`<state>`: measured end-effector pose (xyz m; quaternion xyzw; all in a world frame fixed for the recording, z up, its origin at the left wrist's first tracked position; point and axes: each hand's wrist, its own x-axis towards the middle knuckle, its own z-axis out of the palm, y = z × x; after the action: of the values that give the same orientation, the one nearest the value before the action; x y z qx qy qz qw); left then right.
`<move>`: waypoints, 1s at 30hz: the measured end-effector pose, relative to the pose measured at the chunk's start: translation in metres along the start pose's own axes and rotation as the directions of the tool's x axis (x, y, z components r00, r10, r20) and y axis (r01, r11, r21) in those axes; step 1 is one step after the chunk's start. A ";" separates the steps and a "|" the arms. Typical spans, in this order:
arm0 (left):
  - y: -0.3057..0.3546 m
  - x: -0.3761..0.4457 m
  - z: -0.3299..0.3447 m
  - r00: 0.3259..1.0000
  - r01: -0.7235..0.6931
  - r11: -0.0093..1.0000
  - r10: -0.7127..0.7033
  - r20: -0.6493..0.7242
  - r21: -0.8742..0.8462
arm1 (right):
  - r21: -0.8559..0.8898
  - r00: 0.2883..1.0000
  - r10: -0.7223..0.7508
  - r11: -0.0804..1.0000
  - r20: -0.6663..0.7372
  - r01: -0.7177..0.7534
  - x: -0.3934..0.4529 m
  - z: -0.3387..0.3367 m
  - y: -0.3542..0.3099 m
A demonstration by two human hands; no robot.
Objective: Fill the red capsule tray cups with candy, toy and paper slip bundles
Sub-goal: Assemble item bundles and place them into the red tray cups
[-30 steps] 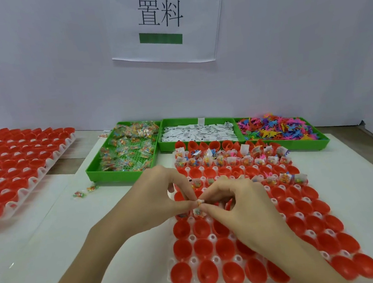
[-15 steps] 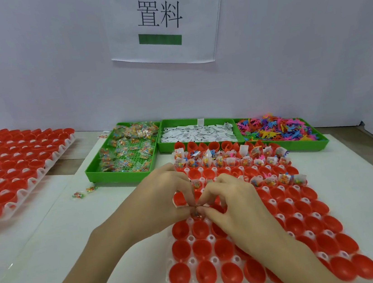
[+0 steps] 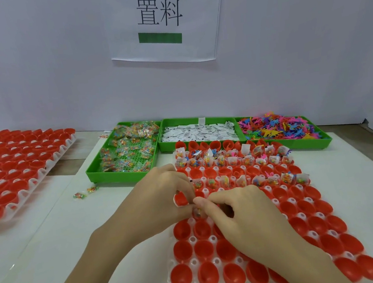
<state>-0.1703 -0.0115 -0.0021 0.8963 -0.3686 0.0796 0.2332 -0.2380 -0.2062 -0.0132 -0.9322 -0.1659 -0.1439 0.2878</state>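
A small bundle (image 3: 197, 211) is being pinched by the left hand (image 3: 164, 196) and right hand (image 3: 245, 214) over the capsule tray (image 3: 309, 215).

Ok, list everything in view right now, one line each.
capsule tray: one, red cups, centre; two far rows filled
second capsule tray: one, red, far left
candy bin: one, green, behind, leftmost
paper slip bin: one, green, middle
toy bin: one, green, rightmost
loose candy packets: two, multicoloured, on table
sign: one, white, on wall
bundle: one, pinched over tray
left hand: pinches bundle
right hand: pinches bundle
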 end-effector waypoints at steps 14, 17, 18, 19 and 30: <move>0.002 -0.002 -0.002 0.999 0.038 0.999 -0.038 -0.022 -0.021 | 0.113 1.000 -0.002 0.994 -0.003 0.002 0.001 -0.007 0.002; 0.000 -0.002 -0.002 1.000 -0.016 1.000 0.016 -0.003 0.026 | 0.168 0.996 0.017 0.986 -0.092 -0.001 0.002 -0.014 0.003; 0.000 -0.001 -0.002 0.999 -0.044 0.997 0.044 0.001 0.057 | 0.195 0.993 0.032 0.981 -0.111 -0.010 0.002 -0.017 0.003; 0.000 -0.001 -0.002 0.997 -0.075 0.993 0.075 0.009 0.092 | 0.211 0.991 0.047 0.977 -0.128 -0.019 0.002 -0.019 0.004; -0.030 -0.003 -0.015 0.952 0.089 0.989 -0.049 -0.301 0.118 | 0.269 0.960 0.145 0.960 -0.239 -0.078 0.009 -0.036 0.023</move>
<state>-0.1506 0.0158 -0.0009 0.8998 -0.2918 0.2291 0.2296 -0.2270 -0.2431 0.0074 -0.8685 -0.0914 -0.2239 0.4327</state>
